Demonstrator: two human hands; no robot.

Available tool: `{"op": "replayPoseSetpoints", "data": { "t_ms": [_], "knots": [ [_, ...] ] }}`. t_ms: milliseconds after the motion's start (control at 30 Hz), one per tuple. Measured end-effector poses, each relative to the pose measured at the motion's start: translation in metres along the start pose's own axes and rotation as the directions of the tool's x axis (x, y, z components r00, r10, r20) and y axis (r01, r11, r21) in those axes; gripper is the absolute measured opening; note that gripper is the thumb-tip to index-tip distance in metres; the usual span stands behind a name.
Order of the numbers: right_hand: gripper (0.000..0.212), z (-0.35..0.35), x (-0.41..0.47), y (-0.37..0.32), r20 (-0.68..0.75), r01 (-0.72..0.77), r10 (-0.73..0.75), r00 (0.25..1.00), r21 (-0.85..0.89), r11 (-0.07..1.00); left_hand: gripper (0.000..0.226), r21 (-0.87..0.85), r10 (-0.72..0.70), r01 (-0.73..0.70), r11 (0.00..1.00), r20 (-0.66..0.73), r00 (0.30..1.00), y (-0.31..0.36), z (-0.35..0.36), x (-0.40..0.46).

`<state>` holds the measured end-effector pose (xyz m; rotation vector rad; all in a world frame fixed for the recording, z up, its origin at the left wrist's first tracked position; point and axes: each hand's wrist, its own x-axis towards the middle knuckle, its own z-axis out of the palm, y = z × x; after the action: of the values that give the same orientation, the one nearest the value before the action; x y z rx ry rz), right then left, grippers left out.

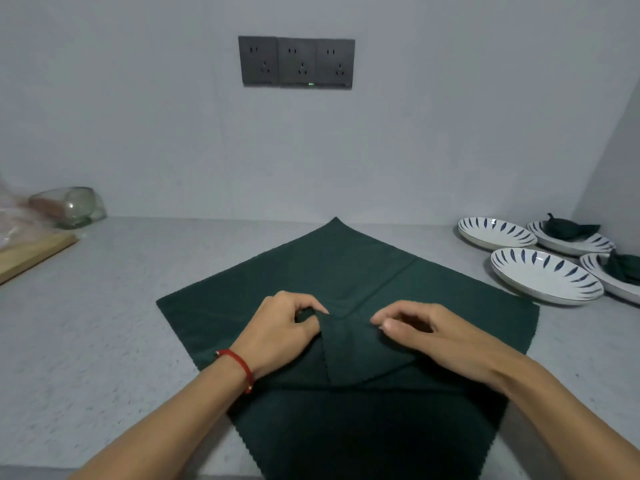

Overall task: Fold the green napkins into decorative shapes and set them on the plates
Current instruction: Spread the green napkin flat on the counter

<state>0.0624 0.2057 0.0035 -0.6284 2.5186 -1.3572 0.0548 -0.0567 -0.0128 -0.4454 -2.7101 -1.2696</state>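
Green cloth, the napkin in work (346, 271), lies spread as a diamond on the grey tabletop (104, 323), its near corner folded in to the middle. The left hand (282, 327) pinches the cloth beside that flap; the right hand (415, 327), fingers curled, pinches or presses the flap's other edge, which I cannot tell. Far right stand four leaf-patterned plates: two farther ones hold folded napkins (568, 228) (623, 268), while two nearer ones (495, 232) (543, 273) are bare. I judge the task about half done, this fold barely begun. A glass jar (74, 204) and wooden board (31, 252) sit far left.
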Motion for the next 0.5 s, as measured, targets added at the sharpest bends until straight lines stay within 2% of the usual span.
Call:
{"op": "replayPoseSetpoints", "data": {
  "t_ms": [67,133,167,233,300,333,400,433,500],
  "knots": [
    [0.048,-0.012,0.008,0.007,0.048,-0.022,0.021,0.999,0.017,1.0,0.025,0.034,-0.104,0.105,0.994,-0.034,0.994,-0.007,-0.002,0.028],
    [0.06,-0.019,0.028,0.019,-0.001,-0.041,0.041,0.999,-0.124,0.991,0.034,0.078,-0.177,0.182,0.98,-0.068,0.982,-0.014,-0.001,0.056],
    [0.059,-0.02,0.042,0.026,-0.063,-0.044,0.03,0.998,-0.229,0.973,0.034,0.096,-0.205,0.212,0.973,-0.081,0.975,-0.017,0.001,0.068],
    [0.041,-0.021,0.08,0.038,-0.184,-0.037,-0.03,0.982,-0.352,0.935,0.033,0.142,-0.235,0.248,0.958,-0.1,0.967,-0.025,0.002,0.096],
    [0.007,-0.024,0.124,0.049,-0.258,-0.037,-0.061,0.964,-0.358,0.933,0.033,0.206,-0.251,0.274,0.939,-0.13,0.959,-0.037,0.001,0.129],
    [0.012,-0.026,0.143,0.053,-0.283,-0.056,-0.053,0.958,-0.363,0.93,0.032,0.26,-0.254,0.283,0.923,-0.141,0.957,-0.042,0.001,0.144],
    [0.038,-0.032,0.187,0.064,-0.324,-0.137,0.007,0.946,-0.379,0.915,0.027,0.391,-0.214,0.272,0.879,-0.185,0.959,-0.053,0.001,0.18],
    [0.042,-0.036,0.205,0.069,-0.347,-0.183,0.046,0.937,-0.375,0.909,0.025,0.444,-0.203,0.273,0.854,-0.2,0.959,-0.058,0.001,0.194],
    [0.038,-0.045,0.243,0.076,-0.386,-0.266,0.105,0.916,-0.391,0.881,0.025,0.499,-0.189,0.274,0.822,-0.215,0.958,-0.068,0.004,0.23]
  ]
}}
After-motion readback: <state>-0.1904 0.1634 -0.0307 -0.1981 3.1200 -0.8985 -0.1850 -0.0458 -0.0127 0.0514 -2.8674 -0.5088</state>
